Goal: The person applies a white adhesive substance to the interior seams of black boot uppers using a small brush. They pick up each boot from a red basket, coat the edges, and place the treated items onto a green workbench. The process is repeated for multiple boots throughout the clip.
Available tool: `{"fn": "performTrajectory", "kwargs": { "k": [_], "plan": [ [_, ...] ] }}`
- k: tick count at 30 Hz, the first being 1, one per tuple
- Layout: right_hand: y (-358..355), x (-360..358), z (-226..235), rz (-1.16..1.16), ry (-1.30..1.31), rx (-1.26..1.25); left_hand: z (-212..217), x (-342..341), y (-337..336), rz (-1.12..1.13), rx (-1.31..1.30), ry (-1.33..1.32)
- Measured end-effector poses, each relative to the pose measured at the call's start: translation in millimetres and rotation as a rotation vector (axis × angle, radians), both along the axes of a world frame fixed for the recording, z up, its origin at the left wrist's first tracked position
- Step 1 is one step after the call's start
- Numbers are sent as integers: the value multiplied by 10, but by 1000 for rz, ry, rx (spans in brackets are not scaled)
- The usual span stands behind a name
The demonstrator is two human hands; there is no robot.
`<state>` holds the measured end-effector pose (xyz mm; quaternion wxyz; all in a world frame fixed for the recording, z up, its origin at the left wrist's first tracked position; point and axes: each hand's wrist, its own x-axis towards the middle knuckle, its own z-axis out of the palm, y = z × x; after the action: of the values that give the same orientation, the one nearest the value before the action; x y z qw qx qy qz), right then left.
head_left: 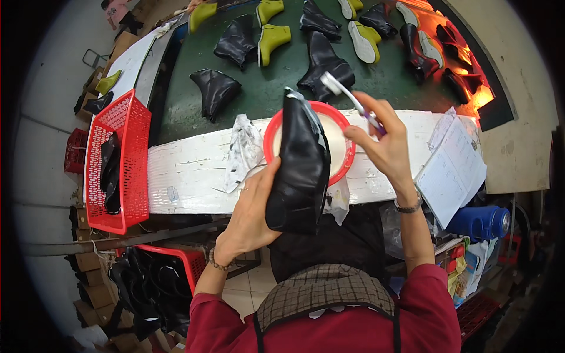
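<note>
The left hand has its grip closed around a black boot upper, held upright above the near edge of the white tabletop and in front of a red-rimmed bowl. The right hand pinches a toothbrush-like brush between its fingertips, bristle end raised above the top of the upper. A red basket of black pieces sits at the left of the tabletop, an open notebook at the right, and black and yellow-green uppers lie on the green belt beyond.
</note>
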<state>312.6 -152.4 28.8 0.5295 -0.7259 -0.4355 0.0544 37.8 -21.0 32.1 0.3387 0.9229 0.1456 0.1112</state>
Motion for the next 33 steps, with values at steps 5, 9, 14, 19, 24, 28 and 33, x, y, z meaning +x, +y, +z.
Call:
{"fn": "performTrajectory", "kwargs": {
  "k": [5,9,14,19,24,28,33],
  "plan": [
    [389,-128,136,-5,-26,83,-36,69,-222,-69,190,-20],
    [478,133,31,-158,-11,84,-55,30,-200,-93,196,-22],
    [-6,246,-116,-104,-155,-34,-88,-96,34,99,-299,-110],
    [-465,104,-432,-96,-214,-358,-60,-58,132,168,-430,-227],
    [-374,-169,-113,56,87,-51,-68,23,107,194,-288,-163],
    [-284,-112,-130,76,4,-27,-52,36,55,151,-248,-175],
    [-52,123,-152,9,-156,60,-27,-30,30,47,-193,-135]
  ]
}}
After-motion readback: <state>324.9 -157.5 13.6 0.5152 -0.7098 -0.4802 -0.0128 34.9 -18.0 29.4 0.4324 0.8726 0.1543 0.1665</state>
